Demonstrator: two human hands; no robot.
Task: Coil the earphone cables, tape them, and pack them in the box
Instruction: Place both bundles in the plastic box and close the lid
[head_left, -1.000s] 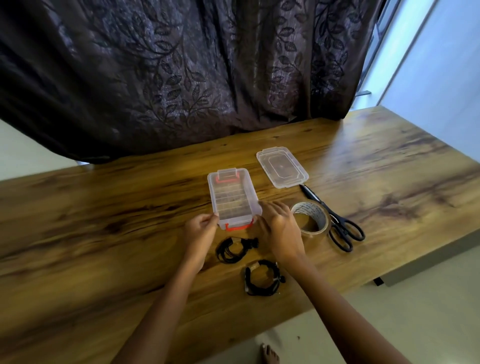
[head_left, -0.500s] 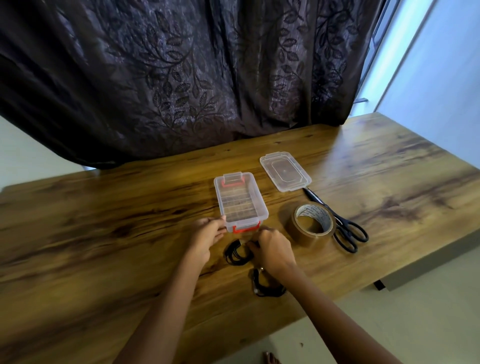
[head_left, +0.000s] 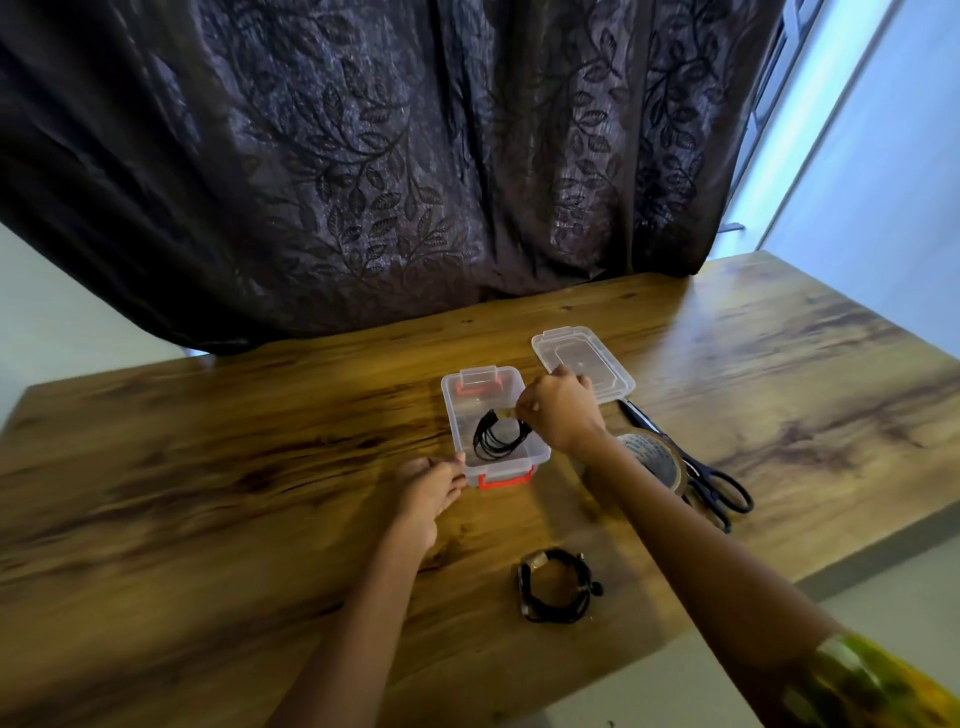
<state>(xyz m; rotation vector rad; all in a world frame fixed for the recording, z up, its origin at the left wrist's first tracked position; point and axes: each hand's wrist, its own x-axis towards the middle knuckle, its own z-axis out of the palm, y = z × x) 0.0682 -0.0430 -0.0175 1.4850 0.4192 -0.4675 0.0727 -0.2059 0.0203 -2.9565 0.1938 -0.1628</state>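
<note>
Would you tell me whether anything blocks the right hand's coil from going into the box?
Nothing visible does: the coil, pinched by the right hand, hangs at the open box; the lid lies aside, and the left hand touches only the box's near corner.

Both forearms are bare down to the left hand (head_left: 426, 493) and right hand (head_left: 561, 415). A sleeve (head_left: 878, 686) in a blotchy yellow-and-green print, with a paler band at its hem, covers the right arm's upper part.

Clear plastic box (head_left: 457, 415), glossy wooden table (head_left: 260, 467)
</note>
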